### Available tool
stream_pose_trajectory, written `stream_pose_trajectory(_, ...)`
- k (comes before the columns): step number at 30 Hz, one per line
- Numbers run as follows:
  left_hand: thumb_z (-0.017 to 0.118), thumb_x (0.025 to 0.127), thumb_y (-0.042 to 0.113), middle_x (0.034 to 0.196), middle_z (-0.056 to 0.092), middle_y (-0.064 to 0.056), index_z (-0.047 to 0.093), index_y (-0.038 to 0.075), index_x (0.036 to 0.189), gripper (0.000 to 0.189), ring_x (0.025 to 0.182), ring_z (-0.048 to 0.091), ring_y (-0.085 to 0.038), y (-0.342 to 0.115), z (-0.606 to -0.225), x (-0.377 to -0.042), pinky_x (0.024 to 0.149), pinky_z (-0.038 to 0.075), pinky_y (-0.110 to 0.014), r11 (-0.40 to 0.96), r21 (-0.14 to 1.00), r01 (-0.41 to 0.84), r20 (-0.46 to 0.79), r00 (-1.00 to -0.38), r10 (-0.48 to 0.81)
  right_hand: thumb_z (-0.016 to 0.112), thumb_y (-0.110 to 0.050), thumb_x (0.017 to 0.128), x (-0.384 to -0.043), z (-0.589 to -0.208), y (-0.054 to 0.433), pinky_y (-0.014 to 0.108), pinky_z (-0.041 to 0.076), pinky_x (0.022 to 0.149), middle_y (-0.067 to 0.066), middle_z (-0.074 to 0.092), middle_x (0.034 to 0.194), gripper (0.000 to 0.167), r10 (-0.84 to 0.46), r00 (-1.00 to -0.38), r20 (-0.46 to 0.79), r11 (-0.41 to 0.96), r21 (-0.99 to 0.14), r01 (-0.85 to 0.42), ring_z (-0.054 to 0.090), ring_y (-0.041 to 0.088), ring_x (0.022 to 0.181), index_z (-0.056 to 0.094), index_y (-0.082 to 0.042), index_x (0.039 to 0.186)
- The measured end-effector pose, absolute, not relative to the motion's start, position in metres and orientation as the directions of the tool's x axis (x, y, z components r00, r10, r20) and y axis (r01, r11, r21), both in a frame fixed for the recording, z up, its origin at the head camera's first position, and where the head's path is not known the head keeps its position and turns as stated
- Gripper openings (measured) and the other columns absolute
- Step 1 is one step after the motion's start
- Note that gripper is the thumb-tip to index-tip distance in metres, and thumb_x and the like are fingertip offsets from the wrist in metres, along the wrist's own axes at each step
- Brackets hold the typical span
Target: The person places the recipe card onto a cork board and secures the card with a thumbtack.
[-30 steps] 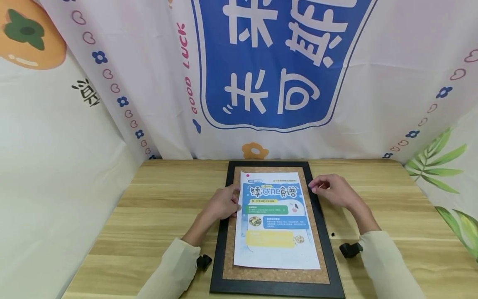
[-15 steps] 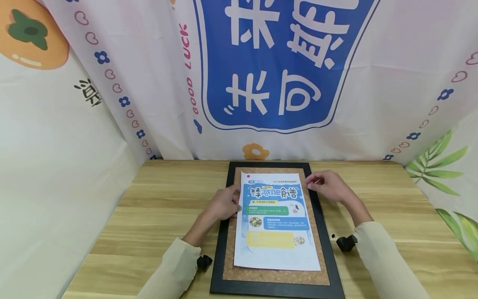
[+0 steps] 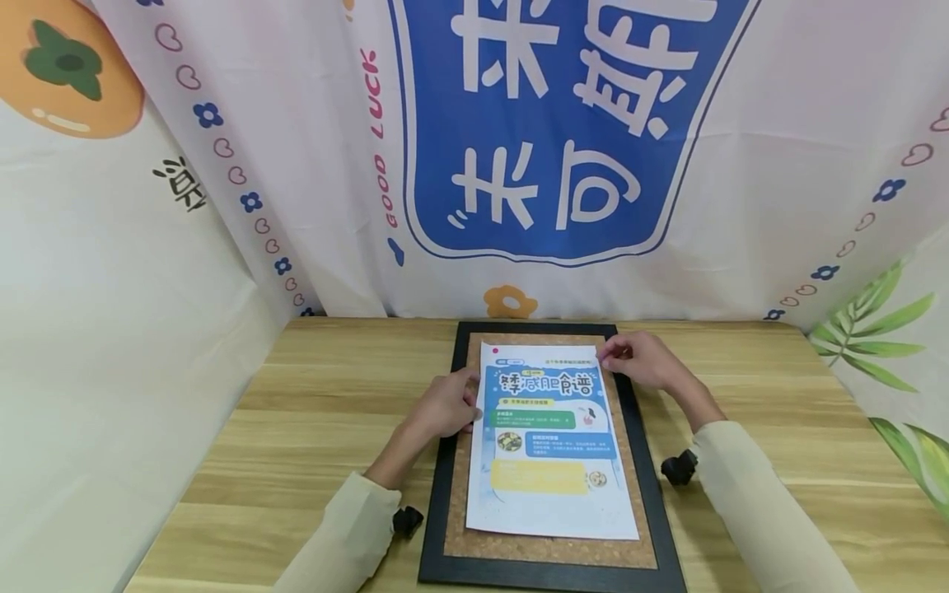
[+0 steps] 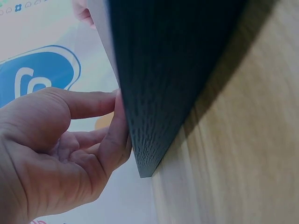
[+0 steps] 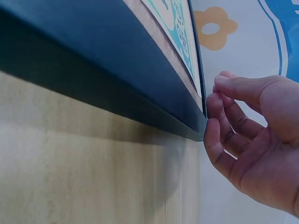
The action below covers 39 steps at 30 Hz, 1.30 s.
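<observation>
A printed paper poster (image 3: 552,515) lies on a cork board (image 3: 474,543) with a black frame (image 3: 549,571). A pink pushpin (image 3: 495,351) sits at its top left corner. My left hand (image 3: 443,403) presses its thumb and fingertips at the poster's left edge; the frame hides part of those fingers in the left wrist view. My right hand (image 3: 643,361) is at the poster's top right corner, thumb and forefinger pinching a tiny purple pushpin (image 3: 602,355), mostly hidden by the fingertips. The right wrist view shows its other fingers (image 5: 216,144) loosely bent near the frame's edge.
The board lies on a wood-grain table (image 3: 326,371), its far end near the printed curtain (image 3: 445,288) at the back. Black wrist cameras (image 3: 407,521) stick out beside both sleeves, the right one low over the table.
My right hand has moved left and slightly up, from over the frame's right side to the poster's top right corner, with the pushpin. My left hand stays at the left edge.
</observation>
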<state>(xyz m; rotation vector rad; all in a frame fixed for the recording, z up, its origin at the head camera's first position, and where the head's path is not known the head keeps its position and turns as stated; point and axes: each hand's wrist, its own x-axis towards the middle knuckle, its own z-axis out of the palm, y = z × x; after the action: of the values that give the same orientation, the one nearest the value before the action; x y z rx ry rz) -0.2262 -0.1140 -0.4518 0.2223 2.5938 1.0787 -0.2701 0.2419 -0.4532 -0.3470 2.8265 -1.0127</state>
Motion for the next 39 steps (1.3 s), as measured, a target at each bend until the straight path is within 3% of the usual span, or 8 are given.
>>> stream_pose_trajectory(28, 0.075, 0.095, -0.005, 0.09, 0.068, -0.01, 0.055, 0.001, 0.148, 0.057, 0.062, 0.067, -0.017, -0.114, -0.453, -0.226, 0.054, 0.057, -0.024, 0.692, 0.721, 0.038, -0.214, -0.938, 0.274, 0.068, -0.01, 0.104, -0.303, -0.465, 0.233, 0.037, 0.051, 0.083, 0.01, 0.075, 0.105, 0.011, -0.306, -0.951, -0.038, 0.791, -0.567, -0.232, 0.06, 0.025, 0.093, 0.078, -0.009, 0.109)
stream_pose_trajectory(39, 0.075, 0.095, -0.005, 0.09, 0.069, -0.01, 0.056, 0.001, 0.146, 0.055, 0.063, 0.067, -0.018, -0.115, -0.454, -0.226, 0.055, 0.056, -0.024, 0.699, 0.714, 0.045, -0.21, -0.938, 0.276, 0.068, -0.008, 0.104, -0.309, -0.467, 0.229, 0.038, 0.052, 0.087, 0.01, 0.074, 0.108, 0.013, -0.305, -0.95, -0.067, 0.799, -0.561, -0.217, 0.06, 0.027, 0.097, 0.078, -0.011, 0.112)
